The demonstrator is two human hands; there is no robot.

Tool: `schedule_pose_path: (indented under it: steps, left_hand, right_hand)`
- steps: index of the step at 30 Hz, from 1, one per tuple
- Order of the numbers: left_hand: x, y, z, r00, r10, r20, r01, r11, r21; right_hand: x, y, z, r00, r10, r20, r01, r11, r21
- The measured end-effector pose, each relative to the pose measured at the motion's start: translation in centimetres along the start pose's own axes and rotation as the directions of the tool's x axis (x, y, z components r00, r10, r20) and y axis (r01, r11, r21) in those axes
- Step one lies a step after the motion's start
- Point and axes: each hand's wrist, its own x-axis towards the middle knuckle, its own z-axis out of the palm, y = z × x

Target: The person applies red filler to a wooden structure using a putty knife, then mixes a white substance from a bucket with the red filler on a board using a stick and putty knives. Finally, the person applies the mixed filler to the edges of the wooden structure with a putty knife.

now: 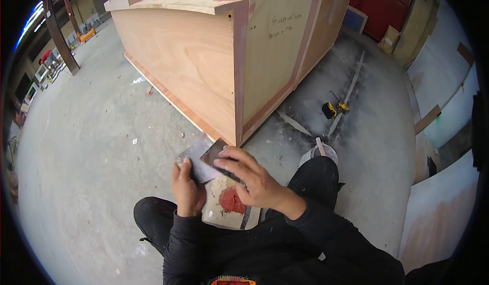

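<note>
My left hand [189,189] is closed on the lower edge of a thin light-grey plate [196,155], thumb on its face. My right hand [260,180] grips a dark, flat rectangular scraper [212,152], whose blade overlaps the grey plate in this view. Just below both hands, between my knees, is a pale board [216,214] with a patch of red putty [232,200] on it. In front of the hands stands the corner of a large plywood structure [188,66], with pinkish filler along its edges.
Beside my right knee stands a bucket [330,153] with a stick [320,145] in it. A yellow-and-black cordless drill [336,109] lies on the floor farther off. Panels [442,208] lean along the right side. A person [48,56] bends down far left, near a dark post [60,35].
</note>
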Motion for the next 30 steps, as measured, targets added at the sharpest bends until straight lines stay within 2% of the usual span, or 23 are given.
schedule_pose_path:
  steps: [1,3,4,5,7,8,9,10,11,13,15,16,17,19,22,24,25,27,28,29,30]
  left_hand:
    - [-0.5,-0.3,0.5,0.998,-0.057,-0.008,0.057,0.998,-0.027]
    - [-1.1,-0.1,1.3,0.999,-0.025,0.026,0.026,0.999,-0.044]
    - [-1.2,0.1,1.3,1.000,-0.024,0.016,0.025,0.998,-0.052]
    - [-1.3,0.3,1.3,0.999,0.013,0.037,-0.012,0.999,-0.042]
    - [-1.1,0.6,1.3,0.998,0.049,0.039,-0.048,0.998,-0.031]
    - [-1.0,0.6,1.3,0.981,0.183,0.058,-0.186,0.981,0.060]
    - [-1.1,0.6,1.2,0.947,0.311,0.086,-0.320,0.936,0.148]
    - [-1.4,0.4,1.2,0.948,0.312,0.065,-0.318,0.936,0.152]
    - [-1.7,0.1,1.3,0.935,0.345,0.080,-0.354,0.903,0.244]
    - [-2.0,-0.1,1.6,0.903,0.404,0.146,-0.426,0.805,0.413]
    - [-2.1,0.2,1.5,0.906,0.391,0.160,-0.419,0.780,0.465]
    - [-2.0,0.3,1.5,0.908,0.386,0.160,-0.411,0.755,0.511]
    - [-1.3,-0.1,1.0,0.958,0.275,0.086,-0.288,0.920,0.266]
    - [-0.9,-0.1,1.3,0.985,0.162,0.056,-0.163,0.986,0.022]
    - [-1.5,0.0,1.6,0.992,0.115,0.047,-0.114,0.993,-0.025]
    - [-1.0,0.1,0.9,0.987,0.155,0.051,-0.154,0.988,-0.018]
    - [-1.1,0.6,1.3,0.980,0.190,0.053,-0.191,0.982,0.001]
    - [-1.4,1.4,1.6,0.982,0.183,0.042,-0.182,0.983,-0.024]
    - [-1.4,1.3,1.3,0.934,0.353,0.064,-0.357,0.901,0.246]
    - [-1.5,1.3,1.0,0.859,0.495,0.127,-0.488,0.721,0.492]
    - [-1.9,1.4,1.5,0.846,0.513,0.143,-0.501,0.675,0.542]
  right_hand:
    - [-0.3,0.4,0.3,1.000,-0.003,0.001,0.003,1.000,-0.003]
    - [-1.0,1.4,1.1,1.000,-0.004,0.006,0.004,0.998,-0.057]
    - [-1.5,1.9,1.1,0.999,0.013,-0.040,-0.016,0.998,-0.056]
    - [-1.9,2.4,0.7,1.000,0.015,-0.025,-0.016,0.999,-0.052]
    - [-2.7,3.6,-0.8,0.988,0.130,0.082,-0.111,0.972,-0.208]
    - [-3.1,4.6,-1.1,0.984,0.178,0.028,-0.175,0.980,-0.090]
    - [-2.6,4.1,-1.5,0.982,0.183,0.047,-0.179,0.981,-0.077]
    - [-1.6,2.7,-2.4,0.995,0.102,-0.012,-0.101,0.963,-0.248]
    - [-0.8,1.2,-3.1,0.998,0.011,-0.064,-0.037,0.909,-0.416]
    - [-0.1,-0.1,-2.5,0.999,-0.007,-0.039,-0.012,0.891,-0.453]
    - [-0.1,0.5,-1.6,0.992,-0.035,0.125,0.096,0.848,-0.522]
    - [0.0,0.0,-2.1,0.989,-0.022,0.148,0.095,0.855,-0.511]
    - [0.3,-0.4,-2.1,0.987,-0.034,0.159,0.112,0.852,-0.511]
    - [0.5,-1.1,-1.3,0.999,-0.003,0.051,0.014,0.979,-0.203]
    - [-1.0,0.0,0.8,0.999,0.014,-0.031,-0.019,0.981,-0.192]
    - [-1.9,1.6,0.9,0.998,0.025,-0.063,-0.036,0.982,-0.186]
    - [-2.3,2.3,0.4,0.998,0.028,-0.056,-0.038,0.982,-0.185]
    - [-2.3,3.5,-0.8,0.986,0.161,0.033,-0.144,0.944,-0.298]
    - [-1.7,3.0,-1.3,0.991,0.131,-0.035,-0.136,0.937,-0.321]
    - [-0.6,2.3,-2.1,0.990,0.140,-0.018,-0.139,0.940,-0.312]
    - [0.6,1.5,-3.0,0.998,0.064,0.004,-0.058,0.932,-0.359]
